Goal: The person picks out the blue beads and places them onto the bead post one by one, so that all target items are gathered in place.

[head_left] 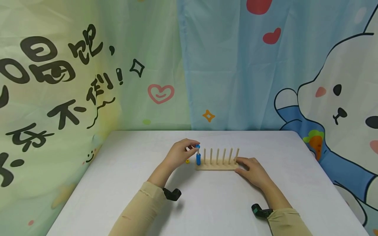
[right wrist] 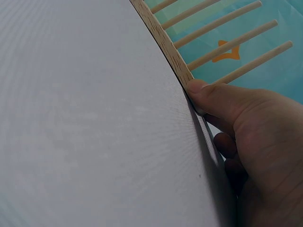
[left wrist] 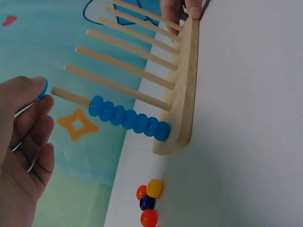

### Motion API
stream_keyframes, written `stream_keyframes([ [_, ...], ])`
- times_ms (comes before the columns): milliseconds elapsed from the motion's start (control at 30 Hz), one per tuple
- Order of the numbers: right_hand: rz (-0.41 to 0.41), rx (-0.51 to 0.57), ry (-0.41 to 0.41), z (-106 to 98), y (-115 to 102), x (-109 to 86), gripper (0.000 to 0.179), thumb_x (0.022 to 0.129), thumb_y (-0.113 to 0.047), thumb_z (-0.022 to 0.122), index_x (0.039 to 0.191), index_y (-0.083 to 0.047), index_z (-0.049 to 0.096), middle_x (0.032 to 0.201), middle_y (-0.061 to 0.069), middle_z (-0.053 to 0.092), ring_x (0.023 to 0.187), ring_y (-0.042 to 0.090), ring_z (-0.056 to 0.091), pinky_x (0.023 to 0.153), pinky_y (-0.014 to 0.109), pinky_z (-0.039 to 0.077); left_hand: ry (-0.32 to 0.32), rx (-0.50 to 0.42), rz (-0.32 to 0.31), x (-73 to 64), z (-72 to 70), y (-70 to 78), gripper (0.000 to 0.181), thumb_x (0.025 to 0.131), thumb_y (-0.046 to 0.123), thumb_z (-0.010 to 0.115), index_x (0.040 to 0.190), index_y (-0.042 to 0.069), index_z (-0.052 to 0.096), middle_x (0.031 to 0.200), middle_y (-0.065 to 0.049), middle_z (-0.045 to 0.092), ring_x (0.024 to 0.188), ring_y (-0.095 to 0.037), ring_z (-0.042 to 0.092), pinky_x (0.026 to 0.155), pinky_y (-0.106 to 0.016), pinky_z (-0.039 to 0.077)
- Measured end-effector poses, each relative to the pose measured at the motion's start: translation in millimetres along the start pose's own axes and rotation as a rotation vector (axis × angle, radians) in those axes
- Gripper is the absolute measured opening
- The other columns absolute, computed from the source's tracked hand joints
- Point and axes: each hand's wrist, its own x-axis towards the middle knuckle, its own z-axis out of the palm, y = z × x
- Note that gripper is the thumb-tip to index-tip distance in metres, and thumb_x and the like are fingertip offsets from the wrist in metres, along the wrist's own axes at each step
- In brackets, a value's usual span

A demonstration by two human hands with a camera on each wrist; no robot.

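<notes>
A wooden peg rack (head_left: 217, 168) stands on the table, its row of upright pegs rising from a narrow base. Several blue beads (left wrist: 128, 118) are stacked on the leftmost peg, whose upper part is bare. My left hand (head_left: 180, 153) pinches another blue bead (left wrist: 44, 88) between thumb and forefinger at that peg's tip; the fingers partly hide it. In the left wrist view a small gap shows between bead and tip. At the rack's right end, my right hand (head_left: 253, 171) grips the base, with the thumb (right wrist: 198, 88) on its front edge.
Beside the rack's left end lie loose beads on the white table (head_left: 206, 203): a yellow bead (left wrist: 154, 188), a dark blue bead (left wrist: 147, 203) and two orange-red ones. A printed curtain (head_left: 224, 65) hangs behind the table. The other pegs (head_left: 217, 155) carry no beads.
</notes>
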Motion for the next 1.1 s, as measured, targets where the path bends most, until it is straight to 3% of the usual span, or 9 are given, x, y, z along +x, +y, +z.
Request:
stream_keyframes([
  [300, -0.002, -0.001, 0.002, -0.3, -0.5, 0.4, 0.052, 0.091, -0.037, 0.07, 0.135, -0.012, 0.06, 0.133, 0.015, 0.061, 0.121, 0.037, 0.051, 0.102, 0.059, 0.04, -0.021, 0.001, -0.01, -1.1, 5.9, -5.9, 0.029, 0.097, 0.031, 0.064, 0.124, 0.022, 0.068, 0.109, 0.009, 0.068, 0.096, -0.009, 0.061, 0.078, -0.025, 0.052],
  [600, 0.0, 0.001, -0.001, -0.5, -0.1, 0.5, 0.052, 0.091, -0.037, 0.07, 0.135, -0.012, 0.06, 0.132, 0.015, 0.061, 0.12, 0.037, 0.052, 0.101, 0.06, 0.041, -0.025, -0.008, 0.011, -2.5, 14.5, -13.3, 0.028, 0.096, 0.027, 0.066, 0.121, 0.016, 0.07, 0.112, 0.0, 0.07, 0.097, -0.013, 0.064, 0.078, -0.026, 0.052],
  [833, 0.004, -0.002, -0.004, 1.7, 1.0, 1.0, 0.052, 0.091, -0.038, 0.07, 0.135, -0.012, 0.06, 0.131, 0.015, 0.062, 0.12, 0.037, 0.052, 0.101, 0.06, 0.041, -0.01, 0.002, 0.003, -5.4, 21.8, -20.7, 0.025, 0.094, 0.026, 0.069, 0.117, 0.016, 0.071, 0.112, 0.003, 0.07, 0.098, -0.013, 0.064, 0.081, -0.026, 0.052],
  [1100, 0.006, 0.006, -0.002, 2.6, -0.4, -0.3, 0.052, 0.091, -0.037, 0.071, 0.135, -0.012, 0.06, 0.13, 0.015, 0.062, 0.12, 0.037, 0.052, 0.101, 0.06, 0.041, -0.009, 0.039, 0.012, -10.7, 25.5, -26.5, 0.031, 0.094, 0.025, 0.069, 0.124, 0.019, 0.069, 0.119, 0.002, 0.07, 0.102, -0.017, 0.065, 0.085, -0.03, 0.053],
])
